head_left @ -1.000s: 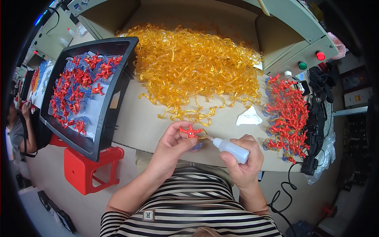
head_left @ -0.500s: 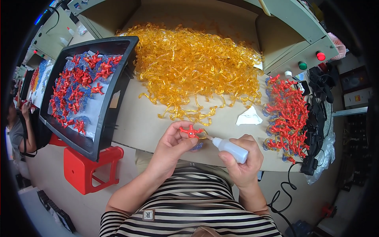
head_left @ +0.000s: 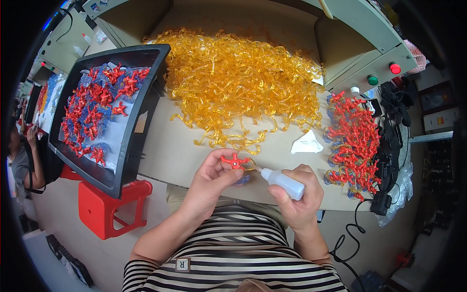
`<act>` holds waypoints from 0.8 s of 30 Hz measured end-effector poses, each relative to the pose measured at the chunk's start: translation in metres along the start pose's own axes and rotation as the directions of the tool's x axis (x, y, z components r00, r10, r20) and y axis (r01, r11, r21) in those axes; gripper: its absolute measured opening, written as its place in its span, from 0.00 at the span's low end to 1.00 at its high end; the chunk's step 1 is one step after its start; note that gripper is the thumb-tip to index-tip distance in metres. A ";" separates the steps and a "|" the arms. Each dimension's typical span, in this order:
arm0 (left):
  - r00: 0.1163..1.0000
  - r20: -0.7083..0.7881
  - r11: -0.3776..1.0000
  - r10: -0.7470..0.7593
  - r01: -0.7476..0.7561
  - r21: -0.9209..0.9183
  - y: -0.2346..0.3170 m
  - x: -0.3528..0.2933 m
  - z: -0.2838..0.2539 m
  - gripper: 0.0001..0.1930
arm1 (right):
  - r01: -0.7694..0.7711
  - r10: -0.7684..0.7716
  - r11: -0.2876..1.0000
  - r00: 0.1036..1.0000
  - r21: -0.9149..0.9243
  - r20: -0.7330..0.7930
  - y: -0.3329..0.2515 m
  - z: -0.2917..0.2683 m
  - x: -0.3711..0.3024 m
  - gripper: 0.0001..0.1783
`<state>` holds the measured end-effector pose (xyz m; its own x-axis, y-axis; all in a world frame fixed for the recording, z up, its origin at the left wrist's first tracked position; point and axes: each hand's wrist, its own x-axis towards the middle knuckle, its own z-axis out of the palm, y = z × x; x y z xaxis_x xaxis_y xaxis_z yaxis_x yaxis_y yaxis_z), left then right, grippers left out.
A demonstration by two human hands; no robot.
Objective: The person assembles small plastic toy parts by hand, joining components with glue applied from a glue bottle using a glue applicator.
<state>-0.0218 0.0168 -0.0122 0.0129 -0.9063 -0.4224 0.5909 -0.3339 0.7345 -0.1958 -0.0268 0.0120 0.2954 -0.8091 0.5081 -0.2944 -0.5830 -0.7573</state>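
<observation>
Tabletop (head_left: 170,153) beneath, right grip (head_left: 302,199) holds a slanted bottle (head_left: 286,183), nozzle (head_left: 260,170) up-left, seemingly toward the red figure (head_left: 234,160) left grip (head_left: 208,181) pinches

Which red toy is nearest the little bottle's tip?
The red toy in the left hand, with the bottle pointing at it. Those in the black tray and the heap on the right lie farther away.

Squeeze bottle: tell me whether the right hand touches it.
Touching. The head view shows the right hand closed around the squeeze bottle toward its rear end.
</observation>
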 end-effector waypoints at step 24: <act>1.000 0.015 1.000 0.013 -0.013 0.000 -0.006 -0.004 0.001 0.17 | -0.665 0.566 0.692 0.742 0.283 0.359 0.011 0.025 0.004 0.06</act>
<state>-0.0264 0.0224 -0.0145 0.0085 -0.9142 -0.4052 0.5906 -0.3224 0.7397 -0.1747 -0.0348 -0.0046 0.3784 -0.9040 -0.1990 -0.1430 0.1554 -0.9775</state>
